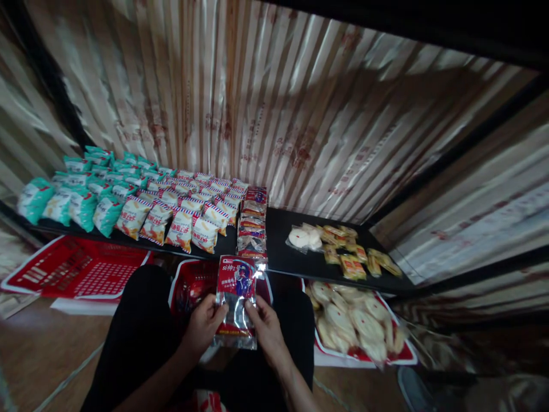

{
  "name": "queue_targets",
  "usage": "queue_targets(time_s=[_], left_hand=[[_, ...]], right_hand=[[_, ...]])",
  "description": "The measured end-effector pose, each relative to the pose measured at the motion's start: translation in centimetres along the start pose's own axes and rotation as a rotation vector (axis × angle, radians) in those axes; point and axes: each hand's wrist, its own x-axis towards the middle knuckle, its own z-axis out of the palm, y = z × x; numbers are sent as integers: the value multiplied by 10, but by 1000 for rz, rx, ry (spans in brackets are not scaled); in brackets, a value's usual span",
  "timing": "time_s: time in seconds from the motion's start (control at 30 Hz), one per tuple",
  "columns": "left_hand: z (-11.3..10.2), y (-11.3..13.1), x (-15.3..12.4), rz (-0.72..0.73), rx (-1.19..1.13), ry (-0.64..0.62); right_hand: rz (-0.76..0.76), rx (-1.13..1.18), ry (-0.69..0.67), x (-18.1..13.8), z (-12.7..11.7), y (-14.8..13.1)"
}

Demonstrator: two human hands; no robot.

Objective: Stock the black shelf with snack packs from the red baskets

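Note:
A red and dark snack packet point(237, 280) with a see-through lower half is held up between my two hands, above my lap. My left hand point(206, 321) grips its left edge, thumb on the front. On the opposite edge, my right hand point(265, 326) pinches it the same way. Behind the packet, a row of similar red packets point(252, 223) lies on the black shelf point(278, 243). Below the shelf edge, a red basket point(184, 274) between my knees holds dark red packets, partly hidden by my hands.
Teal bags point(81, 206) and striped white bags point(180, 226) fill the shelf's left side. White round packs point(302, 237) and small yellow packets point(352, 266) lie on the right. A basket of pale round packs point(351, 320) stands right; another red basket point(86, 269) stands left.

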Motion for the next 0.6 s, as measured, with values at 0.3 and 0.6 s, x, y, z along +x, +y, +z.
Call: queue_targets(time_s=[0.3,0.6], left_hand=[[27,19,27,110,18,-41],[53,25,101,284,146,71]], right_hand=[[-111,-136,127,30,-14,-30],[-244,-222,248,107,-35,-62]])
